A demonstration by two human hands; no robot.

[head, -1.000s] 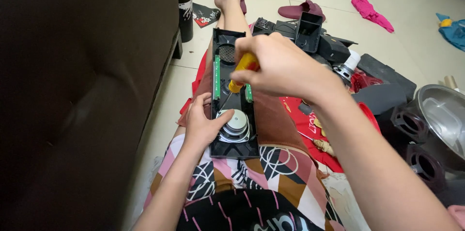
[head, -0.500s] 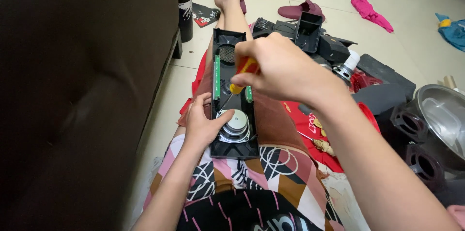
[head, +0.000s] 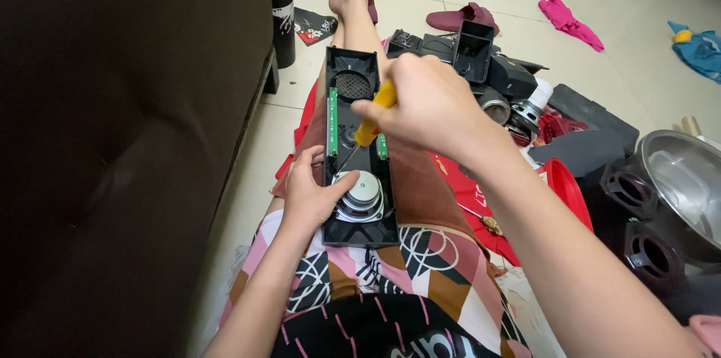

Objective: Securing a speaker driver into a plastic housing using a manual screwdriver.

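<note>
Two hands were at work on one long black speaker housing point(head: 359, 232) that lay lengthwise on our lap. Our right hand point(head: 428, 106) was clenched around a yellow-handled screwdriver point(head: 374, 111), its thin shaft slanting down and to the left into the open shell, the tip near the green circuit board point(head: 332, 122) along the left inner wall. Our left hand point(head: 312, 194) grasped the housing's left edge, thumb lying against the round silver speaker driver point(head: 362, 197) at the near end. A round mesh grille point(head: 351, 86) sat at the far end of the shell. Under the housing we saw a brown cloth point(head: 420, 193) over patterned shorts point(head: 420, 268), with a red cloth point(head: 469, 204) spreading to the floor. Left of us stood a dark sofa point(head: 128, 140) and a black flask point(head: 282, 9). To the right lay black speaker parts point(head: 511, 76), a red lid point(head: 567, 189), a steel bowl point(head: 687, 178), a maroon slipper point(head: 466, 18) and a pink rag point(head: 569, 20).
</note>
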